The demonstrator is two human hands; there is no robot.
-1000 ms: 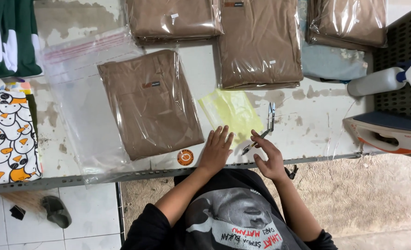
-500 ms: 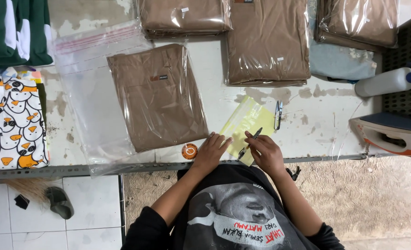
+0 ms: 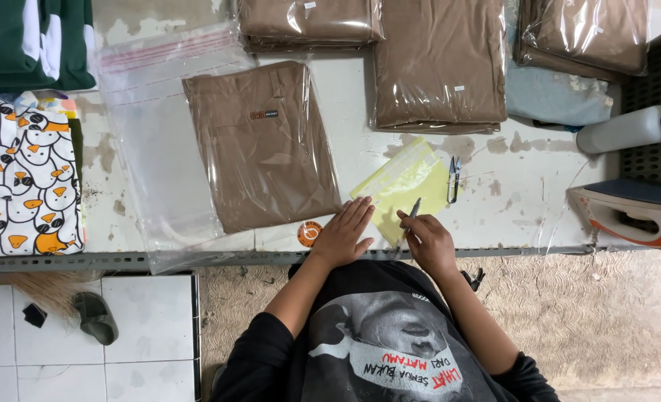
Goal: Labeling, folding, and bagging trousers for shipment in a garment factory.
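Both arms reach forward from the body, in black sleeves pushed up past the elbows, so the forearms are bare. The left hand [image 3: 343, 233] lies flat and open, palm down. Its fingers are straight and close together, and they point up and a little to the right. The right hand [image 3: 428, 240] is curled up, with the fingers bent in and pinched together like a hand that writes. The two hands sit near each other, side by side, but they do not touch. Both wrists are straight.
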